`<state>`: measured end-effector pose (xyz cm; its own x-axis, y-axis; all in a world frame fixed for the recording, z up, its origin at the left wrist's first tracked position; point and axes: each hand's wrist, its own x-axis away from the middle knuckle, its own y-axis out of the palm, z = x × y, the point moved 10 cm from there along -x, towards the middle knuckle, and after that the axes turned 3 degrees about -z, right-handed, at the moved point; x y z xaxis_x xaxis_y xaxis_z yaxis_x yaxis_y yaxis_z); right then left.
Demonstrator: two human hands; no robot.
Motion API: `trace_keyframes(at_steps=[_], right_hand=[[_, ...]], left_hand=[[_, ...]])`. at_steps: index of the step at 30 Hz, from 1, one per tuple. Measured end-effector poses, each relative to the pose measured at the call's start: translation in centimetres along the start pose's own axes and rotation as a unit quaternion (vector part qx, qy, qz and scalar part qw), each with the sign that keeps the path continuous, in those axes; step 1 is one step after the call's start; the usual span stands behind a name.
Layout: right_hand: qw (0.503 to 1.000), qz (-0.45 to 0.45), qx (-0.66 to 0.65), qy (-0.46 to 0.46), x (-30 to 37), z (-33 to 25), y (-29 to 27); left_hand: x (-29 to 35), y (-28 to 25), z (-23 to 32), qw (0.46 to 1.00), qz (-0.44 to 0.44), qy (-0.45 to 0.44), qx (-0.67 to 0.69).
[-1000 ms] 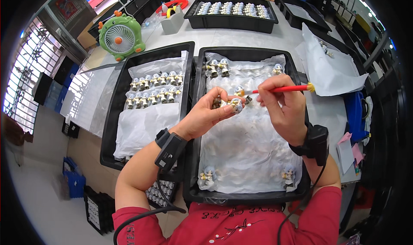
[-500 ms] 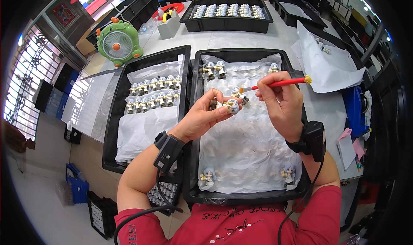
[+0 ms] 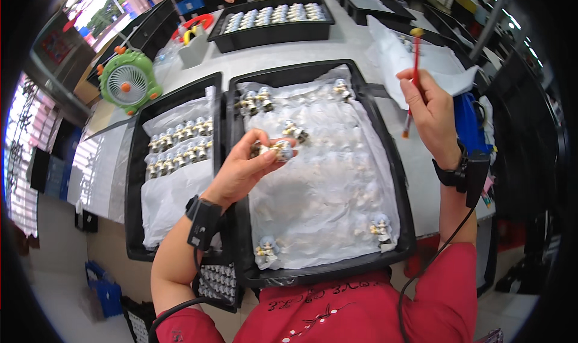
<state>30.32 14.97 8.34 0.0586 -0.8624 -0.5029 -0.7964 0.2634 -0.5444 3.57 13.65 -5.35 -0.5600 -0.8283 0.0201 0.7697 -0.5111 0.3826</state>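
Bright barred window [image 3: 23, 168] at left, white worktable [image 3: 355, 54], pale floor [image 3: 108, 237].

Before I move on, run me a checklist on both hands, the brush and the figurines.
1. Held figurine secure: ok, between the fingers of the left hand.
2. Brush in grip: ok, in the right hand.
3. Bristles at the held figurine: not ok, off to the right, outside the front tray.
4. Loose figurine lined up with the back pair: not ok, slanted and apart.
5. Held figurine's finish: cannot tell, too small.

figurine [image 3: 282, 151]: smooth plastic | tray [image 3: 391, 177]: matt plastic | liner [image 3: 325, 204]: crinkled paper
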Motion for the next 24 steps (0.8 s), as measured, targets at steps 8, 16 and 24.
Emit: trace_keyframes(at_steps=[8,16,24], right_hand=[[0.927,-0.144,0.337,0.075,6.8,13.1,0.0],[0.942,-0.253,0.212,-0.058,7.6,13.4,7.4],[0.995,-0.09,0.036,0.018,4.6,16.4,1.7]], left_hand=[[-0.5,-0.1,-0.1,1.0,0.018,-0.007,0.0],[0.0,-0.1,-0.1,1.0,0.021,-0.008,0.0],[-0.6,0.3,-0.8,0.999,-0.028,-0.031,0.012]])
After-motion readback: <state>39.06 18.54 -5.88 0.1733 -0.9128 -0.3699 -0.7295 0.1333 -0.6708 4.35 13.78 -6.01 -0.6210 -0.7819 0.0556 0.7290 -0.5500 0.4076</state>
